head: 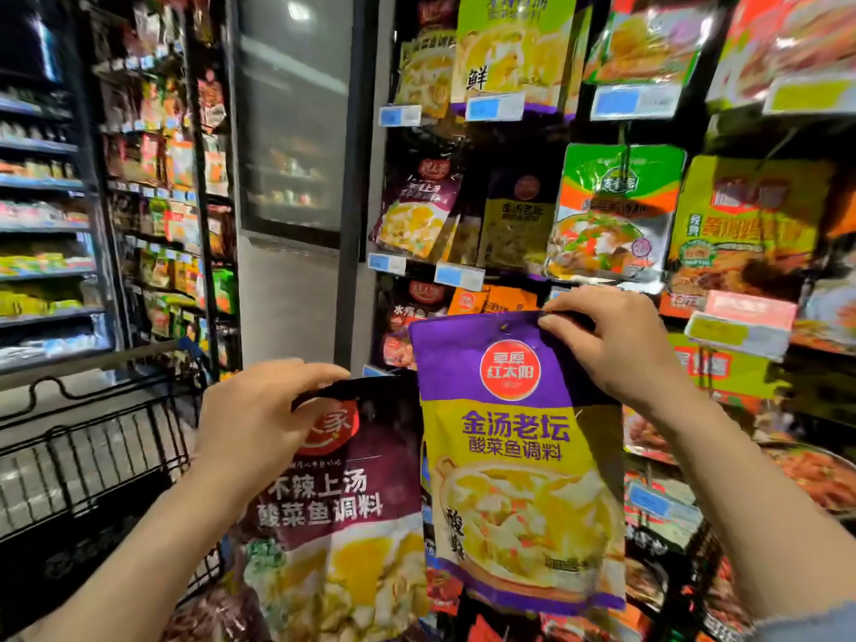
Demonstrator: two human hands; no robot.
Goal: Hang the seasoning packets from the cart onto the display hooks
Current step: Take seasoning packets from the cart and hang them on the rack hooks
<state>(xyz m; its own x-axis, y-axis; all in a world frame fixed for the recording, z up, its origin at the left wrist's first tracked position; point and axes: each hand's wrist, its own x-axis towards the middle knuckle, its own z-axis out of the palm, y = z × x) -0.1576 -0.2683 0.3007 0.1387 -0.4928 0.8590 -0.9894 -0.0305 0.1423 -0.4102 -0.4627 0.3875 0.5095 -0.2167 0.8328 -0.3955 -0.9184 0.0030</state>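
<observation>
Packets pinched, purple-yellow packet (519,456) in my right hand (611,345), maroon packet (343,516) in my left hand (259,419); next, I judge, thread its hole onto a hook above.

Purple-and-yellow seasoning packet (519,461) upright, held up at its top edge, maroon packet (343,516) just left, seemingly tilted.

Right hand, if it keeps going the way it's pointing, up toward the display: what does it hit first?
Probably the orange packets hanging just above and behind the purple-and-yellow packet that the right hand pinches at its top edge. Depth is unclear; a blue price tag sits slightly higher.
</observation>
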